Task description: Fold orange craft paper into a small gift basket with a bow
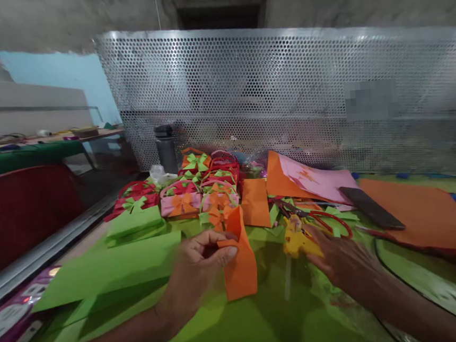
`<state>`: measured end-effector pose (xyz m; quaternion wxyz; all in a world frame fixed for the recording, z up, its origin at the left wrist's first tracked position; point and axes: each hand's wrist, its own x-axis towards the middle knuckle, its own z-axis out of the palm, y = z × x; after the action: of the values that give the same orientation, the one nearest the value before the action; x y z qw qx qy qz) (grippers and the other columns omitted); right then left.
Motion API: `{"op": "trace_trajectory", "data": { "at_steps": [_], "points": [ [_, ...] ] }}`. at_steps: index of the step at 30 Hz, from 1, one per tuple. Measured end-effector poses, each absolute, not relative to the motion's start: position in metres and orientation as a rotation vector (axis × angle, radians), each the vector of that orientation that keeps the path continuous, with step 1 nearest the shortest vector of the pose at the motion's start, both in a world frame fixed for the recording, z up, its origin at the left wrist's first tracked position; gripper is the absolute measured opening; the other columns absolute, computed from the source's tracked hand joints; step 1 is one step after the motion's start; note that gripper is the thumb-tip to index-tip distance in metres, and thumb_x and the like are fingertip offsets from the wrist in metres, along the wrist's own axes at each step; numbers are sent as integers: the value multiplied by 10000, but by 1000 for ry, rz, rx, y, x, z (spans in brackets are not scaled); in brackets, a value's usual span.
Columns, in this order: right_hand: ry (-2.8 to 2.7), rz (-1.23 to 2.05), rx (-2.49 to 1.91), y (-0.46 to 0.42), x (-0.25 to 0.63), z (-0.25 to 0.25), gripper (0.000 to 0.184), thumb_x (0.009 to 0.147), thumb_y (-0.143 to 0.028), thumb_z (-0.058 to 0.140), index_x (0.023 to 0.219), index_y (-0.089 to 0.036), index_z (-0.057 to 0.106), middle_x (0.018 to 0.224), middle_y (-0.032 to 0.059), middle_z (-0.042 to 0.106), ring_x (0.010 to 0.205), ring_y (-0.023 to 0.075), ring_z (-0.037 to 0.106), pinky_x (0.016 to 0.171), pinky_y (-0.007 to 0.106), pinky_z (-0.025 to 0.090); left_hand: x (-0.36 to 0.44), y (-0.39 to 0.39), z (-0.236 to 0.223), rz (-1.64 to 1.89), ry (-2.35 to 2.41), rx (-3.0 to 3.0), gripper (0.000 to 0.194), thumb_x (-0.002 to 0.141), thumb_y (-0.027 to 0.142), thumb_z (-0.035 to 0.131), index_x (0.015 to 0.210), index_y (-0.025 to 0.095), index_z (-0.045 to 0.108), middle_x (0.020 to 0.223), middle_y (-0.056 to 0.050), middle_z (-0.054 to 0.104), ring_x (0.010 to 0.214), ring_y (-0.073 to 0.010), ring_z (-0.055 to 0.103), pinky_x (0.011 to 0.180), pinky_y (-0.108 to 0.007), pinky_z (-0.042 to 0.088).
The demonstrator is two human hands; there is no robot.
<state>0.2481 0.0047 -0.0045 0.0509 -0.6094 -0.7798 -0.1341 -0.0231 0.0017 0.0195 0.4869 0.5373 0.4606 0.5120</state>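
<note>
My left hand point(198, 266) pinches the top edge of a folded orange paper piece point(239, 260), holding it upright above the green table cover point(242, 329). My right hand point(341, 259) reaches forward over the table, its fingers around a yellow object point(298, 239) that is blurred by motion. Red-handled scissors point(320, 220) lie just beyond the right hand. Behind both hands stands a cluster of finished paper baskets point(192, 193) in pink, red and orange with green bows.
Green paper sheets point(112, 269) lie at left, orange and pink sheets point(308, 180) and a large orange sheet point(427, 215) at right. A dark phone point(370, 207) rests between them. A grey bottle point(166, 147) stands before a perforated metal panel point(285, 91).
</note>
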Motion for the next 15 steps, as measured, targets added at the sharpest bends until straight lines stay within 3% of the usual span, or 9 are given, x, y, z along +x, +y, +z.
{"op": "trace_trajectory", "data": {
  "at_steps": [5, 7, 11, 15],
  "points": [
    [-2085, -201, -1922, 4, 259, 19, 479, 771, -319, 490, 1223, -165, 456, 872, 101, 686, 609, 257, 634, 501, 315, 425, -21, 3, 21, 1244, 1104, 1224, 145, 572, 187, 702, 621, 153, 570, 806, -18, 682, 721, -120, 605, 618, -187, 465],
    [-1958, 26, -1787, -2, 257, 30, 464, 760, -381, 506, 1160, -146, 493, 902, 99, 674, 663, 244, 626, 559, 311, 456, -21, 3, 19, 1250, 1058, 1202, 166, 583, 174, 695, 618, 158, 534, 835, -15, 683, 741, -116, 607, 631, -184, 466],
    [-1680, 429, -1624, -21, 240, 38, 353, 712, -506, 544, 882, -200, 594, 707, 38, 648, 635, 223, 602, 558, 297, 491, -21, 2, 15, 1192, 1021, 1228, 171, 645, 183, 662, 652, 167, 492, 887, -23, 681, 743, -104, 601, 623, -181, 463],
    [-1481, 702, -1466, -45, 246, -13, 386, 705, -517, 551, 1041, -327, 563, 840, 15, 659, 699, 228, 628, 584, 314, 530, -21, 1, 13, 1132, 1015, 1257, 194, 666, 201, 664, 675, 169, 472, 899, -35, 679, 738, -107, 603, 620, -188, 471]
  ]
}}
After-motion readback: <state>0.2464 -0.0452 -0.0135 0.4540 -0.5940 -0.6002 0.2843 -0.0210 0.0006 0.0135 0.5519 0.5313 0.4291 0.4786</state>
